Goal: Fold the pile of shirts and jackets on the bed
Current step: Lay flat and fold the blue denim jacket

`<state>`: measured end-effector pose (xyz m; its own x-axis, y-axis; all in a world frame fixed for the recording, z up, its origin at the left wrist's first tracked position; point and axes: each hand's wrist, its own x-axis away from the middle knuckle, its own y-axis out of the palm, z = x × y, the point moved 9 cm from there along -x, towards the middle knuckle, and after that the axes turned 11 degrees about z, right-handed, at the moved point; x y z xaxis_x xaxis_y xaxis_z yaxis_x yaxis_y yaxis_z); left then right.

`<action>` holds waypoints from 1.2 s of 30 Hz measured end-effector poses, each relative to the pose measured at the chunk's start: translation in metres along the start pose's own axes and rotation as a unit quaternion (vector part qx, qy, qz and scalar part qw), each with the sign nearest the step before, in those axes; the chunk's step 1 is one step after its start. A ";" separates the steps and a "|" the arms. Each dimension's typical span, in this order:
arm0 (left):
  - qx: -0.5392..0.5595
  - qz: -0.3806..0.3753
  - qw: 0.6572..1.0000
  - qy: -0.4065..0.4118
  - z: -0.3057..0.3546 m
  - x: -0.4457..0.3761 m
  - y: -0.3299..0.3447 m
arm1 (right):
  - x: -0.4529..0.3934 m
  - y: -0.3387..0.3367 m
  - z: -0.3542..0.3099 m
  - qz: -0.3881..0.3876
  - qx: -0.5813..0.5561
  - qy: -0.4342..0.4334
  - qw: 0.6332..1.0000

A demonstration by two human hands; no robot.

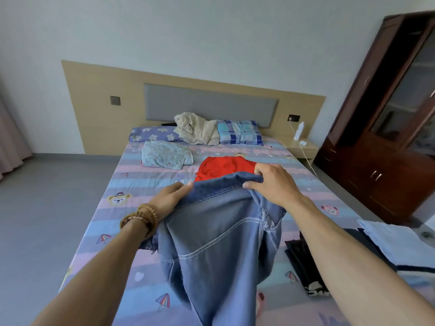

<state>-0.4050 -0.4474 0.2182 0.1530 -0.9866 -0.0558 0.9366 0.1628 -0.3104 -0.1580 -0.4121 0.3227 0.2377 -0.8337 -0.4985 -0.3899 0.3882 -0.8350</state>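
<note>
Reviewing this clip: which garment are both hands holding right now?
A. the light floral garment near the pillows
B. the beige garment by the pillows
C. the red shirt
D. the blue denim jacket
D: the left hand and right hand both grip the top edge of the blue denim jacket, while the red shirt lies on the bed behind it.

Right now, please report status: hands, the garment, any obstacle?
Both hands gripping: left hand, right hand on denim jacket, lifted over bed. Red shirt lies just beyond. Folded stack at right.
</note>
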 end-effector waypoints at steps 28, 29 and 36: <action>0.226 0.181 0.927 -0.238 -0.024 -0.037 -0.019 | 0.007 0.065 0.019 -0.133 -0.411 0.496 0.753; 0.197 0.176 0.942 -0.206 -0.015 -0.040 -0.020 | 0.004 0.064 0.022 -0.102 -0.455 0.504 0.727; -0.191 0.117 0.974 -0.029 0.039 -0.023 -0.023 | -0.004 0.038 0.029 -0.090 -0.316 0.305 0.894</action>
<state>-0.4174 -0.4284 0.2633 0.3763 -0.9189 -0.1181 0.6901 0.3631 -0.6260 -0.1476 -0.3826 0.2856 -0.1063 -0.9943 0.0109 -0.8644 0.0870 -0.4952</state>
